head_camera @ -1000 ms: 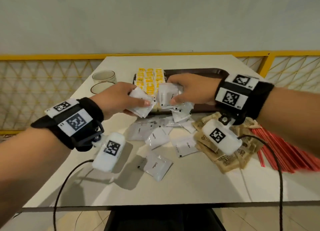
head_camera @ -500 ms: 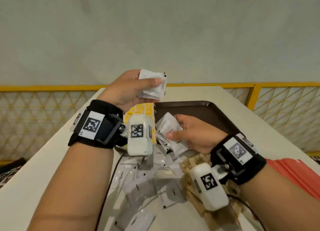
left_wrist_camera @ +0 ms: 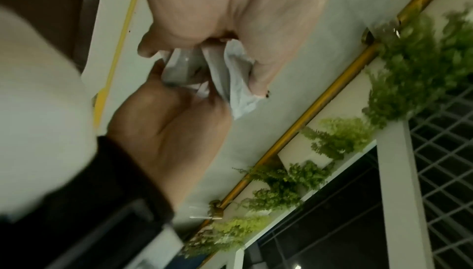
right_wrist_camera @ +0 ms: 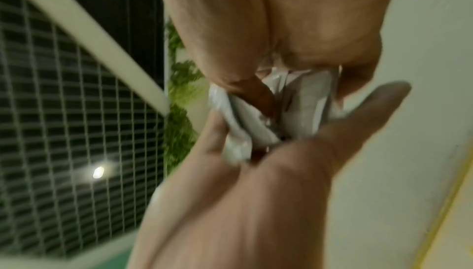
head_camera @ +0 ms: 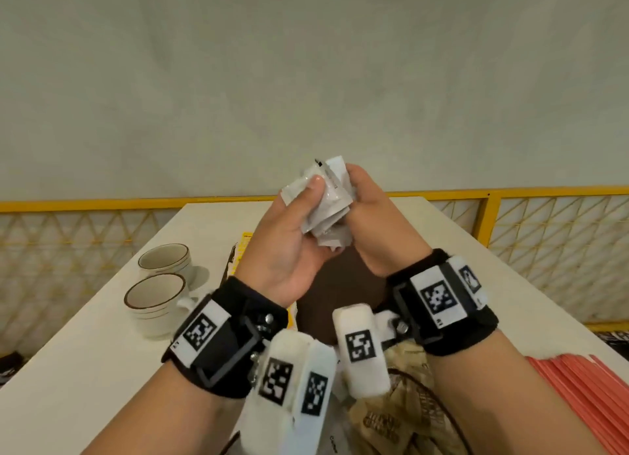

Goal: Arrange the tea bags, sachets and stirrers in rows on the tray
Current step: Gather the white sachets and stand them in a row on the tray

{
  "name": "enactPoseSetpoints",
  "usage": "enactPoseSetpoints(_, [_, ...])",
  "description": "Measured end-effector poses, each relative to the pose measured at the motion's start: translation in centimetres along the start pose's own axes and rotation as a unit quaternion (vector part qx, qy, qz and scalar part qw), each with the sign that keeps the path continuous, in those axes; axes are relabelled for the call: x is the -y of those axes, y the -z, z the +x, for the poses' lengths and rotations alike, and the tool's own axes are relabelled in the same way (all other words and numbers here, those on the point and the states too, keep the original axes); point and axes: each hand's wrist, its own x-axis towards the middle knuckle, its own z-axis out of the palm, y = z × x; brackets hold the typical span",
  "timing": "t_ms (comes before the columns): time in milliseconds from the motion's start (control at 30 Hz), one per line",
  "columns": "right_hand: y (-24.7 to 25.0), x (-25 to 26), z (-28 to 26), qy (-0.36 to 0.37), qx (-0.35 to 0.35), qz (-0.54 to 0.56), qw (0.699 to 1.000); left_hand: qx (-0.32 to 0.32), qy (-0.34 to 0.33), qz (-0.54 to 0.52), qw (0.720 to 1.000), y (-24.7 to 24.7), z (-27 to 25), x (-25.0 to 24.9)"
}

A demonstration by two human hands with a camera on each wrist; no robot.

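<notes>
head view | left hand (head_camera: pixel 289 247) and right hand (head_camera: pixel 371 223) fingers pinching white sachets (head_camera: pixel 328 206) together | light, slippery, crumpling; gripping flat faces

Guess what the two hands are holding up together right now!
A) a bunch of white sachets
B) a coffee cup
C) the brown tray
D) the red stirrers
A: the left hand and the right hand are both wrapped round a bunch of white sachets, lifted above the table, while the cups, red stirrers and tray stay down below.
</notes>
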Motion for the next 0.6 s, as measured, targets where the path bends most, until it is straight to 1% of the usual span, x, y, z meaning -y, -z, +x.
enactPoseSetpoints(100, [-0.6,-0.9,-0.7,0.018,-0.007,-0.030,0.999,-0.033,-0.004,0.013,0.999,0.1,-0.2,0.9])
enactPoseSetpoints(167, [-0.5,-1.5,-1.0,0.007,0.000,-0.003,1.000,-0.034,0.014,0.014,0.999,0.5,-0.4,0.9])
enactPoseSetpoints(233, [-0.3,-1.8,-1.2,-0.006,0.003,0.025,1.000,-0.024,0.038,0.012,0.999,0.8,-0.5,0.7])
enactPoseSetpoints(300, [-0.3,-1.8,-1.3,-0.004,-0.005,0.026,1.000,-0.011,0.051,0.017,0.999,1.1,-0.4,0.5])
enactPoseSetpoints(433, [-0.5,-1.1,-0.8,0.017,-0.017,0.020,1.000,0.014,0.040,0.023,0.999,0.7,-0.2,-0.4])
enactPoseSetpoints(500, [-0.3,-0.3,-0.1,0.022,-0.035,0.025,0.999,0.031,0.038,0.018,0.999,0.1,0.5,-1.3])
enactPoseSetpoints(600, [0.5,1.0,0.5,0.021,-0.042,0.064,0.997,0.053,0.045,-0.003,0.998,-0.2,1.4,-2.5])
